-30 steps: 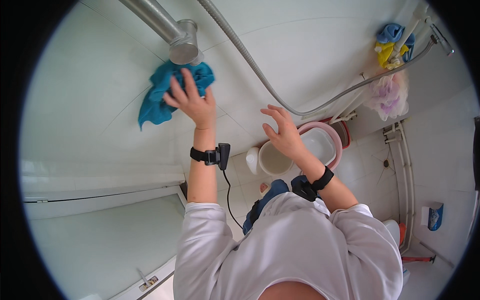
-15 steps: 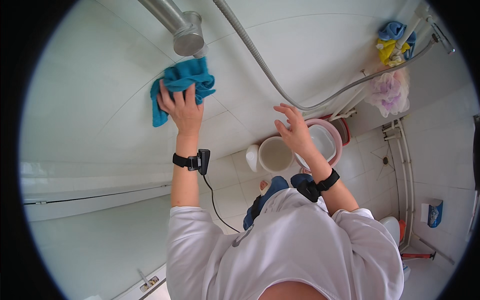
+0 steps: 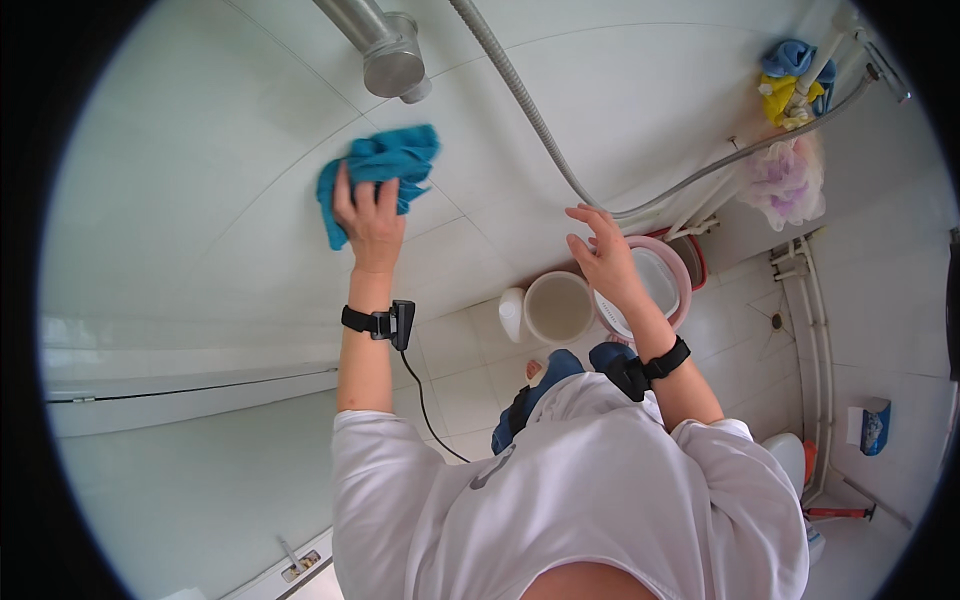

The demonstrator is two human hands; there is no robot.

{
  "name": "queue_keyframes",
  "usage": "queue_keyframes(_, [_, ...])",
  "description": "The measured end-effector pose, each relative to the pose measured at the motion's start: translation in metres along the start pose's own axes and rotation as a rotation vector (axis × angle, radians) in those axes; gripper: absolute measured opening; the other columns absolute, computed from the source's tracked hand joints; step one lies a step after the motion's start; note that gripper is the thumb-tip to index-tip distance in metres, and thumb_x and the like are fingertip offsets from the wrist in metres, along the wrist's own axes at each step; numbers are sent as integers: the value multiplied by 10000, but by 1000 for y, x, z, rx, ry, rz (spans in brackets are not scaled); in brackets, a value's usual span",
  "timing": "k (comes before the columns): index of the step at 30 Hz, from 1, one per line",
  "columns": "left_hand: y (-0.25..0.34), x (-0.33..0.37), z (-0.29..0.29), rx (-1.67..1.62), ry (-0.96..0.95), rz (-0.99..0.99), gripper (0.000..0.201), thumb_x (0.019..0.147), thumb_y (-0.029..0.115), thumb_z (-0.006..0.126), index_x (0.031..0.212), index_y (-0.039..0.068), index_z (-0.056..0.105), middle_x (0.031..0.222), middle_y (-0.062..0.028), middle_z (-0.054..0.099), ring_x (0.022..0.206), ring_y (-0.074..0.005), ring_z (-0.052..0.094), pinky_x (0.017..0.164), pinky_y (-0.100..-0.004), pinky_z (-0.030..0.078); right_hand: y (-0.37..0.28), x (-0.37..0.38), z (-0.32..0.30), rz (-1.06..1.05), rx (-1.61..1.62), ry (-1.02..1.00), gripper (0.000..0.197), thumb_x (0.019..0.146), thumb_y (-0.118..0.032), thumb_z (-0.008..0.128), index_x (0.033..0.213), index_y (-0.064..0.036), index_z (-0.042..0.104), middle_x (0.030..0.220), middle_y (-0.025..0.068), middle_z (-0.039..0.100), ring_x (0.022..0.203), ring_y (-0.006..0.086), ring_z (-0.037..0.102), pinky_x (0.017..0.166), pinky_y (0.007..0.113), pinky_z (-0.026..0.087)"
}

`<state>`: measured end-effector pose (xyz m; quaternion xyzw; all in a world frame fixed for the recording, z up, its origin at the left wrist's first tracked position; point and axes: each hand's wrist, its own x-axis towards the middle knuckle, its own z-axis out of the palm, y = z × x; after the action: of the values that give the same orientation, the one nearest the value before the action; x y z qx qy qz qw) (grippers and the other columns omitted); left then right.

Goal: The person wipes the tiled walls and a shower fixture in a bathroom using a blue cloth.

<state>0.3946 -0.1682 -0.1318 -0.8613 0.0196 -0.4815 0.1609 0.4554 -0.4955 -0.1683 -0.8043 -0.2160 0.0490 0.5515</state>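
My left hand [image 3: 372,225] presses a crumpled teal cloth [image 3: 385,165] against the pale tiled wall [image 3: 270,120], its fingers bent over the fabric. Just beyond the cloth, a silver metal pipe with an elbow end [image 3: 393,68] juts out, apart from it. My right hand [image 3: 606,262] hangs in the air with nothing in it, fingers spread and slightly curled. It is nearest to the grey shower hose [image 3: 540,128], with basins below it.
On the tiled floor stand a white jug [image 3: 511,314], a bucket [image 3: 558,308] and a pink basin [image 3: 683,290] with a white one inside. A lilac bath puff [image 3: 782,185] and blue and yellow cloths [image 3: 788,62] hang at right. White pipes [image 3: 815,330] run along the right wall.
The teal cloth and my left hand have slid a little away from the metal pipe's end. My right hand stays raised and spread. The whole view has shifted slightly.
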Motion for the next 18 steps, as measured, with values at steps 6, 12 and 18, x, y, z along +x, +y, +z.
queue_keyframes(6, [-23,43,-17,22,421,-453,519,769,157,622,1284,98,594,1340,-154,454,1229,-411,326,1049,-522,283,8,-4,5,-42,-11,8,357,878,-146,631,1229,-84,605,1327,150,551,822,224,583,687,313,479])
queue_keyframes(12, [11,4,-4,2,-108,172,406,769,29,592,1160,101,673,1271,-148,485,1193,-397,387,1018,-485,329,5,-3,10,-28,9,-35,359,886,-155,625,1237,-86,601,1327,150,550,823,221,583,706,315,482])
queue_keyframes(18, [-25,44,-21,46,308,-322,445,820,84,653,1263,81,612,1355,-149,468,1203,-394,362,1024,-500,311,13,3,13,-61,-9,11,360,886,-148,631,1241,-92,601,1317,146,553,835,219,579,727,316,487])
